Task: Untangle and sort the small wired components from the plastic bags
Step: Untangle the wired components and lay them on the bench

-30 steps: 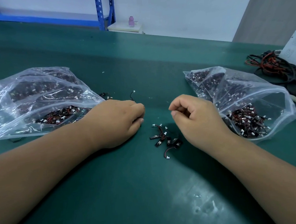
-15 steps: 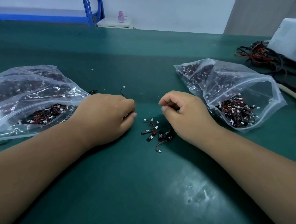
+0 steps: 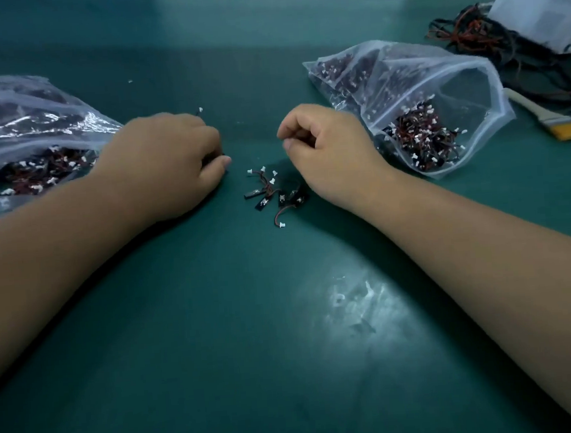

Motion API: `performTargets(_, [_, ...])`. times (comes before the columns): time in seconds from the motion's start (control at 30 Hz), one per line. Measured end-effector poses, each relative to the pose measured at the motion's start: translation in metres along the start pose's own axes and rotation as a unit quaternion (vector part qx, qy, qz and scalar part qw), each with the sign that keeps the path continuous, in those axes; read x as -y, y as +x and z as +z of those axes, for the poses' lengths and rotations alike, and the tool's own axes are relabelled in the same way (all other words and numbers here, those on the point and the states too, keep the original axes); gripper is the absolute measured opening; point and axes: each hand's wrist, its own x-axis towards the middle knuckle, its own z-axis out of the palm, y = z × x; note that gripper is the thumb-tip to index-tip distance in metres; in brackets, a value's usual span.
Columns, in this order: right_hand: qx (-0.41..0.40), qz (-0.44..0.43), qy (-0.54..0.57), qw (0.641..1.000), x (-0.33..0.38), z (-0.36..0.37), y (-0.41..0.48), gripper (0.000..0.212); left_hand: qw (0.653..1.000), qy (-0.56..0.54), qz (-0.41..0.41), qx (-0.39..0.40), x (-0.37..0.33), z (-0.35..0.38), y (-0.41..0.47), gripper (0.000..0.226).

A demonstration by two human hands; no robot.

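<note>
On the green counter (image 3: 218,339), a loose cluster of about 6 wired components (image 3: 271,193) lies flat between the hands. Their black bodies fan toward the near edge, and most white plugs point away; 1 lead curls back toward the person. The left hand (image 3: 169,163) rests knuckles up, its fingers curled over a dark piece (image 3: 211,156). The right hand (image 3: 327,152) hovers just beside the cluster, its fingers curled in with the thumb against the forefinger and nothing visible between them. 2 open bags (image 3: 18,133) (image 3: 437,80) of components flank the hands.
</note>
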Motion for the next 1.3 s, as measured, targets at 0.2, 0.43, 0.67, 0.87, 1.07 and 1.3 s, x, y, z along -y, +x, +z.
performTargets(0.2, [-0.002, 0.001, -0.005, 1.000, -0.001, 0.001, 0.001, 0.013, 0.999, -0.022, 0.029, 0.016, 0.002, 0.005, 0.003, 0.033])
performTargets(0.43, [-0.001, -0.008, 0.000, 1.000, -0.001, 0.000, 0.002, 0.012, 0.999, -0.001, 0.012, 0.034, 0.003, 0.004, 0.006, 0.037])
performTargets(0.67, [-0.002, -0.008, 0.007, 1.000, -0.003, 0.000, 0.001, 0.014, 1.000, 0.027, 0.008, -0.010, 0.003, -0.011, 0.011, 0.037])
performTargets(0.87, [0.002, -0.014, 0.017, 1.000, -0.004, 0.000, 0.003, 0.012, 0.997, 0.063, 0.010, 0.037, 0.018, -0.021, 0.014, 0.035])
performTargets(1.07, [0.007, -0.003, 0.028, 1.000, -0.003, -0.002, 0.003, 0.017, 0.984, -0.055, 0.011, 0.172, 0.034, -0.033, 0.020, 0.026])
performTargets(1.3, [0.020, 0.007, 0.036, 0.999, -0.001, -0.001, 0.002, 0.013, 0.969, 0.028, 0.026, 0.244, 0.025, -0.011, 0.003, 0.089])
